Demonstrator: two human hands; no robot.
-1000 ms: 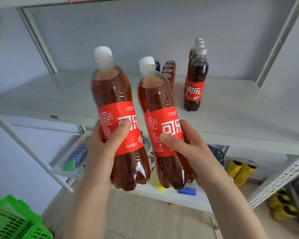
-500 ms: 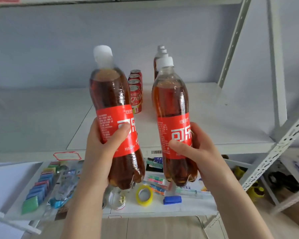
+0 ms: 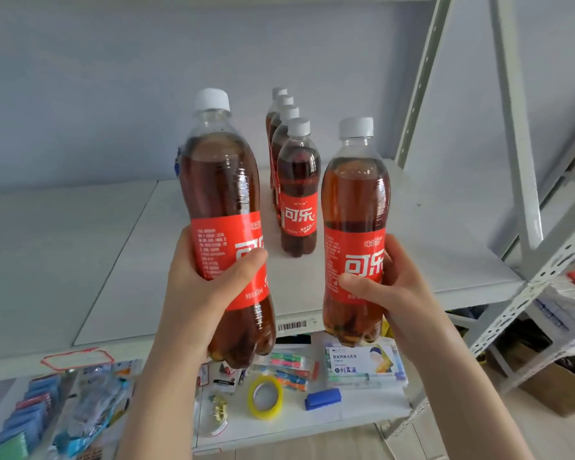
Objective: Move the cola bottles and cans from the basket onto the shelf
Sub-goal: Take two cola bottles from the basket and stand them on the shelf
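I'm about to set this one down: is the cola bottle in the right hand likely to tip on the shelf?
The cola bottle looks nearly full, so probably heavy and bottom-steady. It is tall and narrow, so a nudge could topple it. The right hand grips its smooth label, which may be slippery.

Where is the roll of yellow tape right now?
Head view, bottom centre: the yellow tape roll lies on the lower shelf, just left of the blue block.
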